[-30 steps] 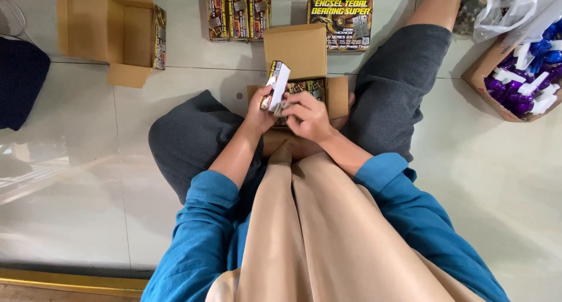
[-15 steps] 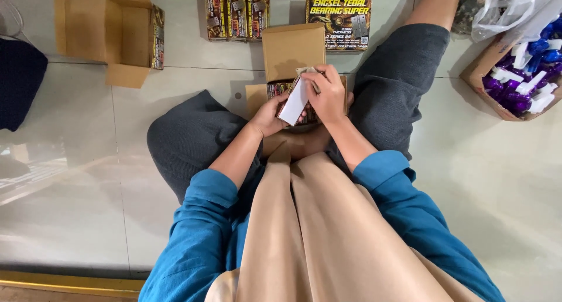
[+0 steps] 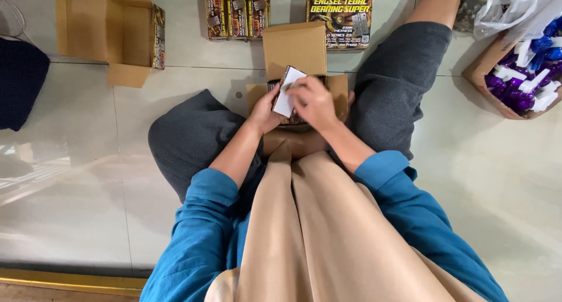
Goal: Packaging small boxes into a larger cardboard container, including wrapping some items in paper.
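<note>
Fingers of both hands close on a small white box [image 3: 288,92], held tilted over an open cardboard carton [image 3: 294,47] on the floor between the person's knees. Left hand [image 3: 267,110] grips its lower left edge; right hand [image 3: 315,103] covers its right side. Its long axis runs up and away from the person.

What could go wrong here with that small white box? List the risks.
1. The small white box is pinched between left hand and right hand over the open carton; it might slip.
2. The carton sits tightly between the legs, so a knee shift could tip it.
</note>
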